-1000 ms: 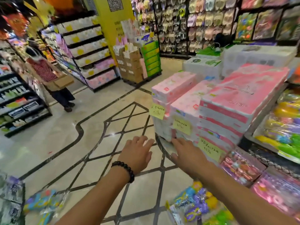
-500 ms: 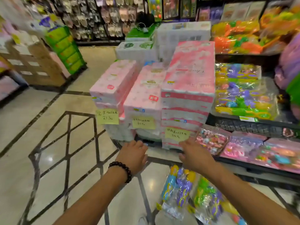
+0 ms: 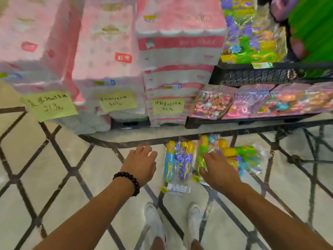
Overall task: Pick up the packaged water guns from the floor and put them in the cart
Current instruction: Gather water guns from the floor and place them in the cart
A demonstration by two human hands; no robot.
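Hands open | packaged water guns on floor

Both hands, left and right, reach open over packaged water guns on the floor (pink packs at eleven o'clock).

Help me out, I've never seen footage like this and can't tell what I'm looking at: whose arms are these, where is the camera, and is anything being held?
No machine here: a person wears a camera on the head, looking down at their own arms and white shoes. The left hand, with a beaded bracelet, and the right hand both reach down with relaxed fingers; neither holds anything. On the tiled floor lie packaged water guns; the right hand is over some of them, contact unclear. Behind stand pink tissue packs with yellow price notes.
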